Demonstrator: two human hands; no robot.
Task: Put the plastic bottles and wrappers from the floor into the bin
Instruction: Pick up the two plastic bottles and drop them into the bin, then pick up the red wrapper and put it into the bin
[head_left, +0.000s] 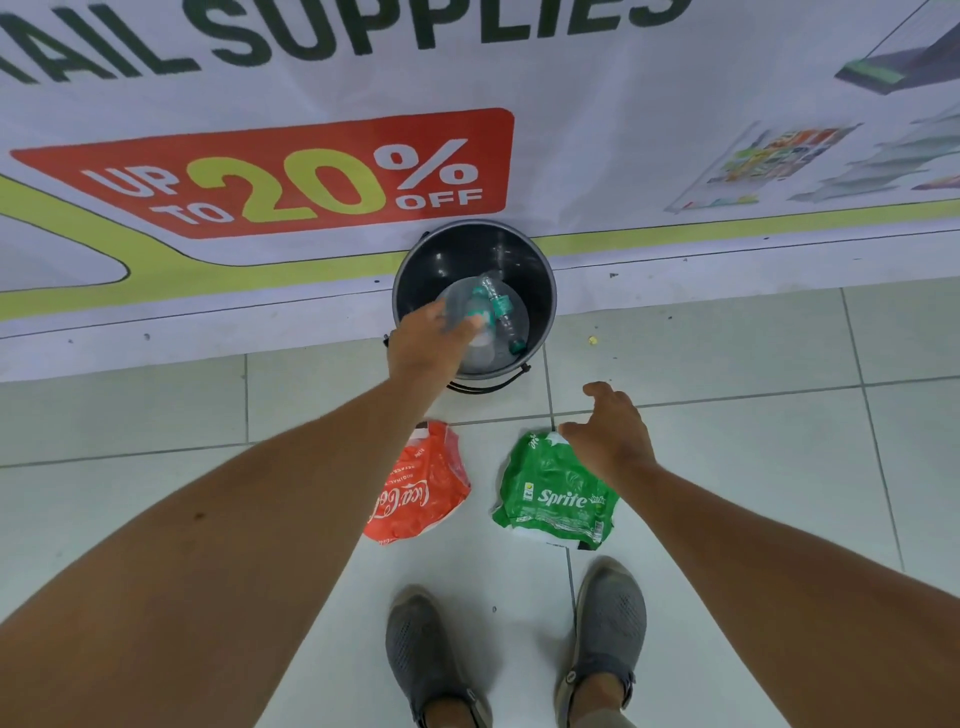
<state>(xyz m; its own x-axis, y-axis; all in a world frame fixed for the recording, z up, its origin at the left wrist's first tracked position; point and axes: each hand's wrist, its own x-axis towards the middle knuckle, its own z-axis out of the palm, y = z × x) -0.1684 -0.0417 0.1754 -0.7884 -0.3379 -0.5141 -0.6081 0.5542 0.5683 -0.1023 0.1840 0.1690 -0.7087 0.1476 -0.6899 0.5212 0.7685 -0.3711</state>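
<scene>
1. L hand (423, 338) over bin (540, 291), grip pinching clear bottle (462, 312).
2. R hand (610, 423) spread, empty, touching top edge of green wrapper (553, 493); nearer hand.
3. Red wrapper (421, 491) on floor, under L arm.

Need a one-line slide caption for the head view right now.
Left hand drops a clear bottle into the black bin; right hand hovers open over the green wrapper, red wrapper beside.

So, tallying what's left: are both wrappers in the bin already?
No, the red wrapper and green wrapper lie on the floor tiles in front of the bin.
</scene>
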